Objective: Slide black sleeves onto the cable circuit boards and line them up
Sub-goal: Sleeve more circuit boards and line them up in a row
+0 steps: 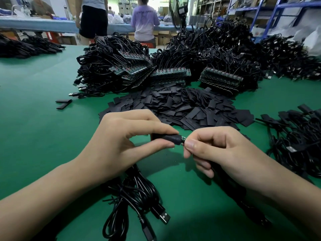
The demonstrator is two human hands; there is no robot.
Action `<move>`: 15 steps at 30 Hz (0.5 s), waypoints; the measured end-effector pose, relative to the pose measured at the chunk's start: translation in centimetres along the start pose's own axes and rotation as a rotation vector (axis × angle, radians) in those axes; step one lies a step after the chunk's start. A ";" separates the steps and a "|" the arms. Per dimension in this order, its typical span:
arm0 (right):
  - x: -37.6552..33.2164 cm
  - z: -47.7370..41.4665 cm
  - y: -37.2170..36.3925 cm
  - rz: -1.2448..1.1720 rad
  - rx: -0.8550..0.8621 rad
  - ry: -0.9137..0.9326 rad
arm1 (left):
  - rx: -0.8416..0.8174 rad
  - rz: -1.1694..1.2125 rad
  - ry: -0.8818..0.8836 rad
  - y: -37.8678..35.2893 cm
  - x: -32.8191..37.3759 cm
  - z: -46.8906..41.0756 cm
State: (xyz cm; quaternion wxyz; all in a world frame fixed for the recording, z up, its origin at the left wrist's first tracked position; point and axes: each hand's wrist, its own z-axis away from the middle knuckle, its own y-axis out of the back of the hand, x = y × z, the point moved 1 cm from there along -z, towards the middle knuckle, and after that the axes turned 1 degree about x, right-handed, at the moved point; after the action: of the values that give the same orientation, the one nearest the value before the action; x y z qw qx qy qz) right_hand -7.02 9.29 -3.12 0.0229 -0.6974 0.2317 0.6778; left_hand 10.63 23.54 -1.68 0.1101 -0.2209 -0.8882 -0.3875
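My left hand (125, 140) pinches a black sleeve (171, 139) between thumb and forefinger, above the green table (34, 110). The tip of a small circuit board (182, 140) shows at the sleeve's right end, pinched by my right hand (220, 152). Its black cable (137, 192) hangs in a coil below my hands, with USB plugs (163, 216) lying near the front edge. A heap of loose flat sleeves (182, 106) lies just beyond my hands. Behind it are stacks of bare circuit boards (171, 75) on bundled cables.
Large piles of black cables (225, 49) fill the back of the table. Sleeved cables (298, 136) lie at the right. Two stray sleeves (64, 103) lie at the left. People stand at a bench (34, 24) behind, and blue shelving (278, 13) is at the back right.
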 end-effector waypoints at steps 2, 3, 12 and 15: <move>-0.1 0.1 0.1 -0.050 -0.019 -0.010 | 0.005 0.019 0.005 0.0 0.1 0.0; -0.1 0.1 0.1 -0.077 -0.027 -0.020 | 0.003 0.027 0.009 0.0 0.1 0.0; 0.0 0.2 -0.3 -0.109 -0.030 -0.034 | -0.029 0.015 -0.005 -0.1 0.1 -0.2; 0.0 0.0 -0.5 -0.095 -0.027 -0.026 | -0.036 0.003 -0.009 -0.1 0.1 -0.2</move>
State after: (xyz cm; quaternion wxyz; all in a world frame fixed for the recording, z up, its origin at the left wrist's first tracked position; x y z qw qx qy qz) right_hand -6.88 9.76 -3.22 0.0485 -0.6991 0.1887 0.6880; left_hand 10.53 23.38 -1.55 0.1028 -0.2260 -0.8813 -0.4021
